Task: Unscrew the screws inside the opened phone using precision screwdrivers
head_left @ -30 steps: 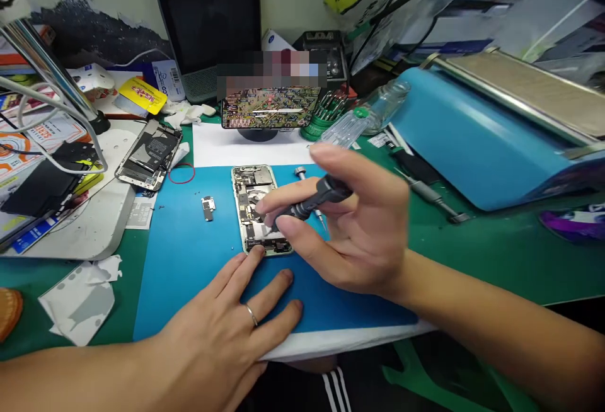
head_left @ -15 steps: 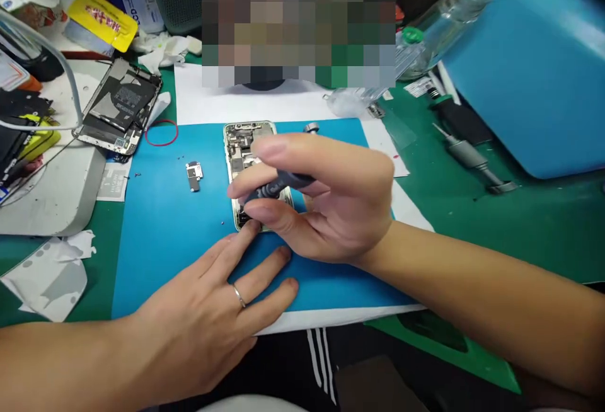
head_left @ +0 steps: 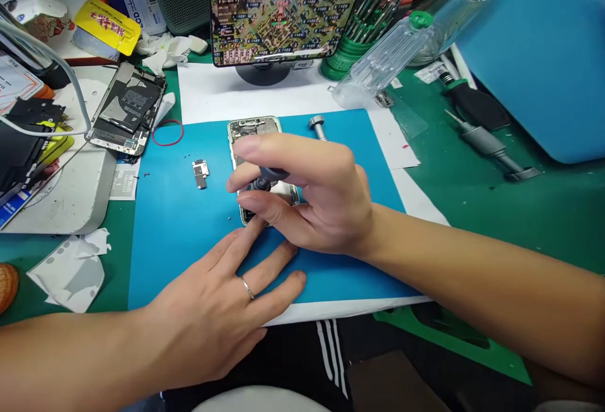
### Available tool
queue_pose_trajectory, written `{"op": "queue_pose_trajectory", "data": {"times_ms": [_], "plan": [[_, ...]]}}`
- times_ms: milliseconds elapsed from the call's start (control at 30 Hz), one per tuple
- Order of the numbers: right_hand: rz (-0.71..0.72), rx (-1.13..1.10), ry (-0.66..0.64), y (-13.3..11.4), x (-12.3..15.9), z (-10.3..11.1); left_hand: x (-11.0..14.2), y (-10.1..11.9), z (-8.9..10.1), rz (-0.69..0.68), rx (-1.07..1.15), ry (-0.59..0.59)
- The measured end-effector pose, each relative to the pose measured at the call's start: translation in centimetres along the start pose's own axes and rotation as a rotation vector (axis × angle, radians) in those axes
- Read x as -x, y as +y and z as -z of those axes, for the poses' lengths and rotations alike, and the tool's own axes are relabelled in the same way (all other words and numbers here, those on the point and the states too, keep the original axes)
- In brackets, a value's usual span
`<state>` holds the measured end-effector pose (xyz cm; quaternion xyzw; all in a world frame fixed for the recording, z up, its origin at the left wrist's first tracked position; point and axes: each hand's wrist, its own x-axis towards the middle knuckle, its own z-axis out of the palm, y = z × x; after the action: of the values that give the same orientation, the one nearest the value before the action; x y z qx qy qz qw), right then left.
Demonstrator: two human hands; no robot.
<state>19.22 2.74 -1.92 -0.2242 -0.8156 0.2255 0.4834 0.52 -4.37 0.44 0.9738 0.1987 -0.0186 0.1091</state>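
Note:
An opened phone [head_left: 255,125] with its inner parts bare lies on a blue mat [head_left: 184,254]. My right hand [head_left: 321,194] is closed around a dark screwdriver [head_left: 270,177] above the lower half of the phone, hiding much of it. The screwdriver's tip is hidden by my fingers. My left hand [head_left: 222,298] lies with fingers spread, one fingertip against the phone's bottom edge. Left of the phone sits a small metal-and-black bracket [head_left: 200,174], with several tiny screws nearby. A second screwdriver [head_left: 317,125] rests to the right, partly behind my right hand.
Another opened phone [head_left: 126,109] leans at the left, near a red rubber band [head_left: 167,133]. At the back, a lit phone on a stand [head_left: 288,15] is beside a green holder of tools [head_left: 347,59] and a clear bottle [head_left: 385,56]. More screwdrivers [head_left: 486,144] lie right.
The view has tipped down and come nearer. My right hand has shifted left over the phone, and the screwdriver stands steeper. My left hand keeps its place at the phone's bottom edge.

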Motion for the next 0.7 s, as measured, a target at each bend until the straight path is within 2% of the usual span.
{"op": "queue_pose_trajectory", "data": {"times_ms": [167,333,533,700], "plan": [[0.013,-0.027,-0.03,0.0,-0.2,0.1,0.0,0.0,-0.1,-0.007,-0.02,-0.002],[0.051,0.104,-0.026,-0.4,-0.2,0.5,0.1,0.0,-0.2,-0.011,-0.016,0.015],[0.084,0.203,-0.102,-0.8,-0.4,1.0,-0.1,-0.1,0.1,-0.018,-0.021,0.009],[0.187,0.225,-0.079,-0.3,-0.3,1.3,0.1,0.0,0.0,-0.002,-0.009,0.009]]}}
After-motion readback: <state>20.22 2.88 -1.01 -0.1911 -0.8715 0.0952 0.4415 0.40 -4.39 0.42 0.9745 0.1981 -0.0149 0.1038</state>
